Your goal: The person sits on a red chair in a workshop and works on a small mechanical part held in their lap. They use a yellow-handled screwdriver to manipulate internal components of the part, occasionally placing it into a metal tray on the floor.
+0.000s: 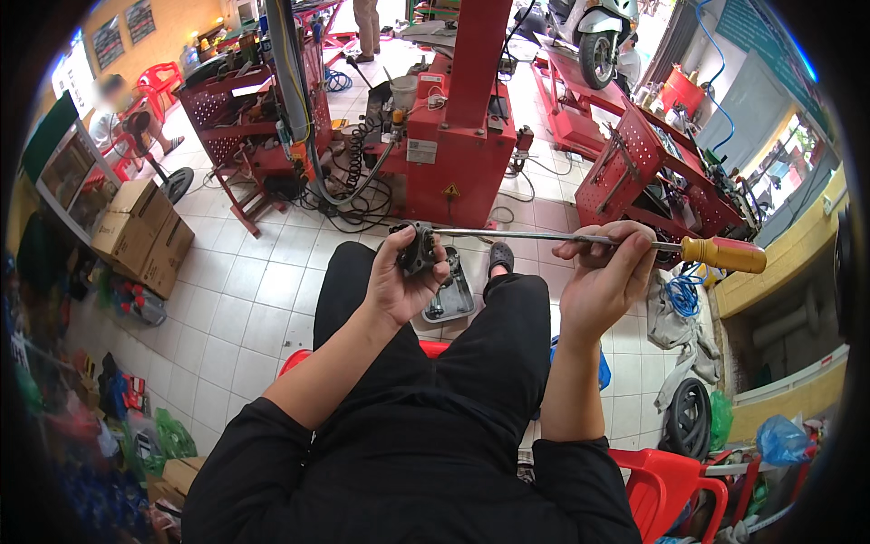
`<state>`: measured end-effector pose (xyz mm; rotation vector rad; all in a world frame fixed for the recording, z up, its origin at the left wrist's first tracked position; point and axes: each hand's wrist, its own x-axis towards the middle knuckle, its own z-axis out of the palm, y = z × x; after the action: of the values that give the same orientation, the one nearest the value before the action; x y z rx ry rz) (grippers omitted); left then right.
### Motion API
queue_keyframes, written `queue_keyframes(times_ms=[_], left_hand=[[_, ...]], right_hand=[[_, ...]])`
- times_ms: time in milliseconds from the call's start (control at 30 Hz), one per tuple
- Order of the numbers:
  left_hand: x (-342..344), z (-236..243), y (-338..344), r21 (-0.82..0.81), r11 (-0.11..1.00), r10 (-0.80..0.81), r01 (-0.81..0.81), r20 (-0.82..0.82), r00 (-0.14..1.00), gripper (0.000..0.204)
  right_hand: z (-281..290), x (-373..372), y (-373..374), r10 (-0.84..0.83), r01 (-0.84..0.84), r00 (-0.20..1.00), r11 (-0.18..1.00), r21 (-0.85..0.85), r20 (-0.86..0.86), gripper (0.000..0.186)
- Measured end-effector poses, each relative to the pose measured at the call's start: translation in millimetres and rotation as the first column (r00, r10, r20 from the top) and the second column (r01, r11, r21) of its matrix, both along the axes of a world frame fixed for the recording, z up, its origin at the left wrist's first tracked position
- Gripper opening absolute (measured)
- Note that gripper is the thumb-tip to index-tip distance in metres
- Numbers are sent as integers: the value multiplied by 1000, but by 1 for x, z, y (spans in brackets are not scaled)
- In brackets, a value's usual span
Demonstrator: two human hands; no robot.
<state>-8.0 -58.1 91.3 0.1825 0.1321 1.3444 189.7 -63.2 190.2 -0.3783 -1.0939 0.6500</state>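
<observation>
My left hand (405, 283) is closed around a small dark metal part (418, 249), held up above my knees; I cannot make out its exact kind. A long screwdriver (720, 254) with a yellow and red handle lies across in front of me, its tip at the right side of that part. Fingers of my right hand (609, 272) grip the screwdriver by its shaft, near the handle. On the floor between my feet sits a grey tray (464, 304) with metal pieces in it, partly hidden behind my left hand.
Ahead stands a red lift post with its base (458, 163), hoses and cables at its foot. Cardboard boxes (142, 238) are at left. A red plastic chair (666, 485) and a black tire (689, 417) are at right. Farther off, a person sits at left and a scooter (594, 45) stands raised.
</observation>
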Motion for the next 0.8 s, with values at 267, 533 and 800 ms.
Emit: queue_keyframes(times_ms=[267, 533, 800], left_hand=[[3, -10, 1, -102, 993, 48, -60, -121, 992, 20], [8, -16, 8, -104, 994, 24, -32, -69, 997, 14], [6, -24, 12, -162, 987, -21, 23, 16, 1000, 14]], right_hand=[[2, 7, -7, -84, 78, 973, 996, 35, 214, 22], [6, 11, -13, 38, -11, 983, 988, -152, 178, 16], [11, 11, -13, 139, -60, 959, 951, -304, 246, 14]])
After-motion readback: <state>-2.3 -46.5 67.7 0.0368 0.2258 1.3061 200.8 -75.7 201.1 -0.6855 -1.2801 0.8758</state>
